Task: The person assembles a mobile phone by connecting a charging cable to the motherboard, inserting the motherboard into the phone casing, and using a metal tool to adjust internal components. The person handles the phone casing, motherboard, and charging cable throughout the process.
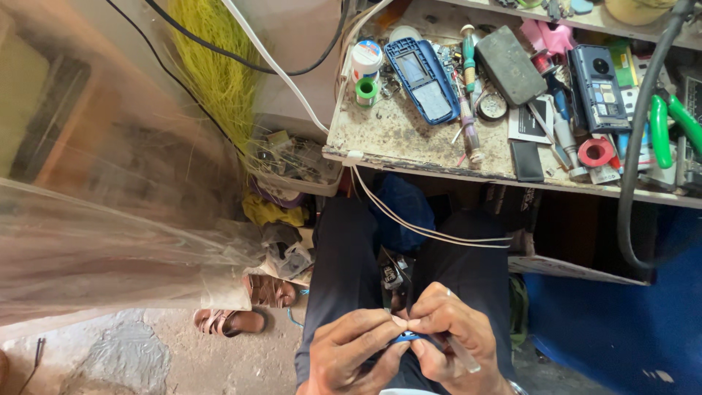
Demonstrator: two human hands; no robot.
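Both hands meet low in the view, over the lap of a seated person in dark trousers point(344, 256). The left hand point(351, 355) and right hand point(450, 333) have their fingers curled in, thumbs and fingertips pressed together around a small, thin blue part point(404, 338), which sits pinched between them and is mostly hidden. A slim pale tool point(461, 355) runs along the right hand's fingers; what kind of tool it is cannot be told.

Just above the hands, between the knees, lies a small dark gadget with exposed parts point(393, 274). Above that, two thin white cables point(431, 232) sag across the lap.

Further above the hands stands a worn, stained wooden desk point(398, 135), crowded with things. On it are a blue plastic phone frame point(424, 69), a dark grey rectangular block point(510, 64), a blue handset with a keypad point(599, 88), a red tape roll point(596, 152), a small green ring point(366, 90) and green-handled pliers point(669, 124). A thick black hose point(632, 168) loops down past the desk's edge.

Left of the hands, on the dirt floor, rest brown strapped sandals point(252, 307). Above them are a tray of scrap parts point(292, 164) and a yellow bristle broom point(216, 66).
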